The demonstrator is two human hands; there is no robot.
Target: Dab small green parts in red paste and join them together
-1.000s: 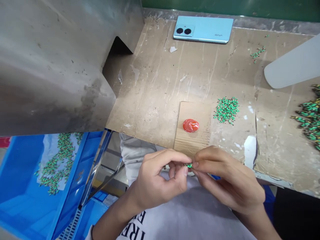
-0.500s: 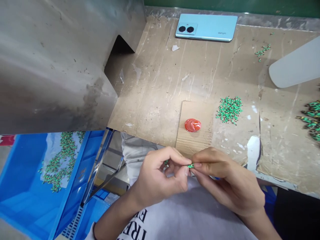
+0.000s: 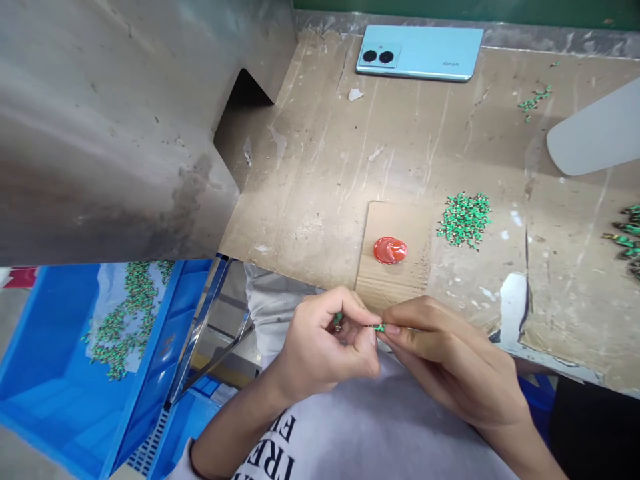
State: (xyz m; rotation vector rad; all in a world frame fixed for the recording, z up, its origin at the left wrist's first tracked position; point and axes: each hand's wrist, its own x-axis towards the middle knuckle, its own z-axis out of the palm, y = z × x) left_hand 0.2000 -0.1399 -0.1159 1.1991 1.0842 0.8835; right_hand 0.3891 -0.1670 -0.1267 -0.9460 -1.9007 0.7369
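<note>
The worn cardboard-covered desk (image 3: 325, 200) carries a light blue phone (image 3: 419, 52) at its far edge and a heap of small green parts (image 3: 465, 219) toward its right. Just off its near edge, the left hand (image 3: 320, 347) and right hand (image 3: 450, 367) have drawn slightly closer to the body than a second ago, both still pinching one tiny green part (image 3: 380, 327) between the fingertips.
</note>
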